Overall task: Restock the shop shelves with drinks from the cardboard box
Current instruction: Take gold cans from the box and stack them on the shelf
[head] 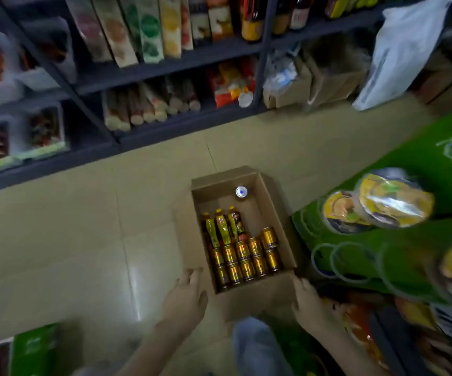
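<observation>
Cardboard box on floor, gold cans at near end. Left hand open beside it; right hand grips near-right corner. Lift w/ both, keep level.

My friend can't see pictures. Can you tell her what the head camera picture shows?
A person's left hand and right hand reach toward the near end of an open cardboard box on a tiled shop floor. Inside are gold cans, three yellow-labelled bottles and one silver can standing apart. Dark stocked shelves stand behind; a green snack rack is at the right.
</observation>
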